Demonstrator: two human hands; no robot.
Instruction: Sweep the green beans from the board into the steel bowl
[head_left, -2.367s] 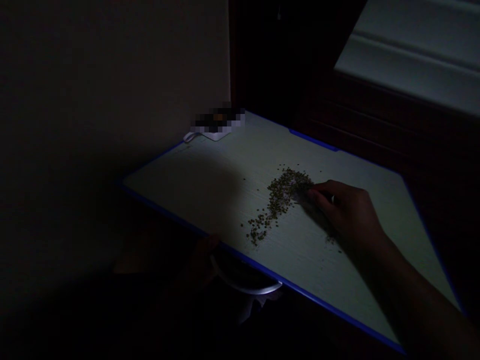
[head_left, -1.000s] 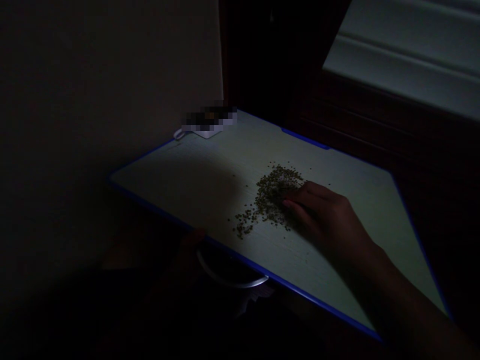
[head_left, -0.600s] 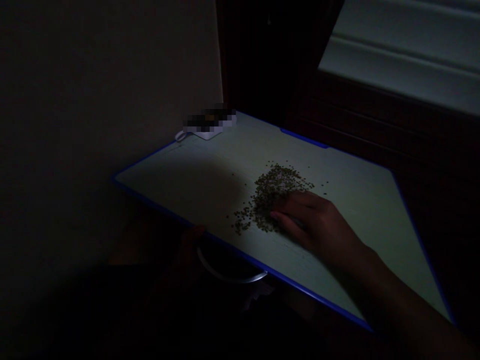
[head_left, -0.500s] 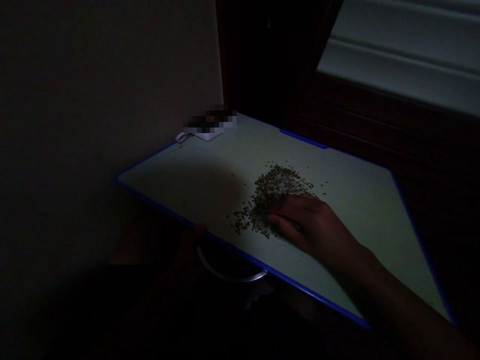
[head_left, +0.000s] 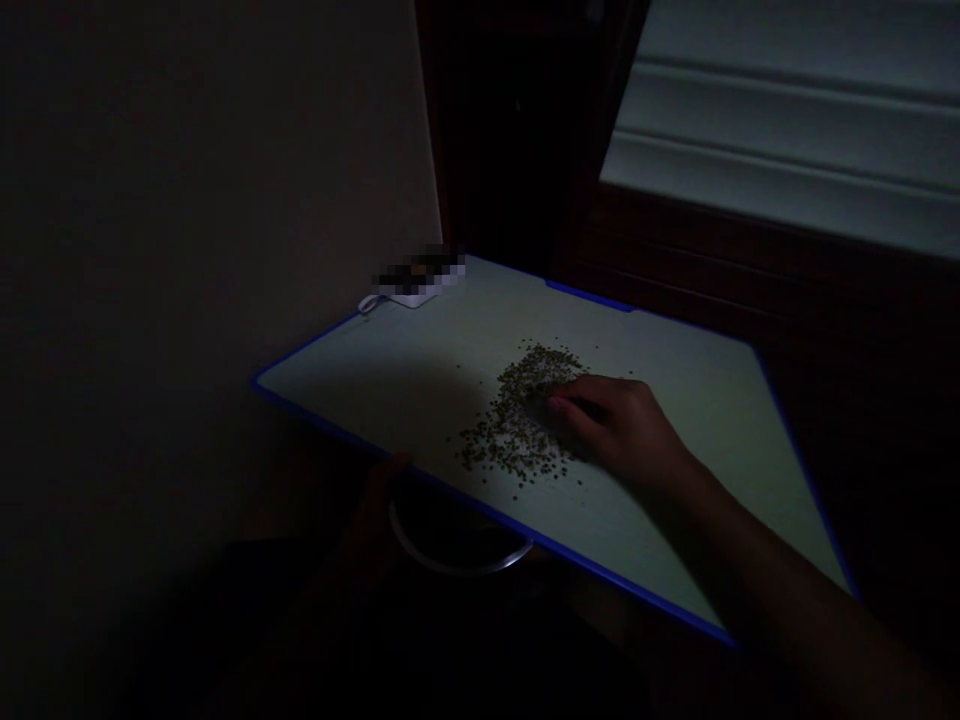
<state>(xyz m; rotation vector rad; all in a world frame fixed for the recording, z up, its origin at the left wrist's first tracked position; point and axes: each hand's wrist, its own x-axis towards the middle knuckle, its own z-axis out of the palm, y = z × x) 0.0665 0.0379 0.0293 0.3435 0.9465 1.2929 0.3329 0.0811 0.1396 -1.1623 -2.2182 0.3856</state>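
A heap of small greenish grains (head_left: 517, 420) lies on a pale table with a blue rim (head_left: 360, 370). My right hand (head_left: 619, 425) rests palm down on the right side of the heap, its fingers curled together against the grains. Just under the table's near edge, my left hand (head_left: 379, 500) holds the rim of a round metal bowl (head_left: 457, 545). That hand is very dark and only its thumb side shows.
A small white object (head_left: 409, 285), partly blurred out, sits at the table's far left corner. A pale wall stands to the left, and dark wood furniture and a light surface (head_left: 787, 130) are behind. The room is very dim.
My right hand has swept leftward through the grains, pushing them closer to the near edge above the bowl, then drawn back a little. The left hand and bowl stay in place.
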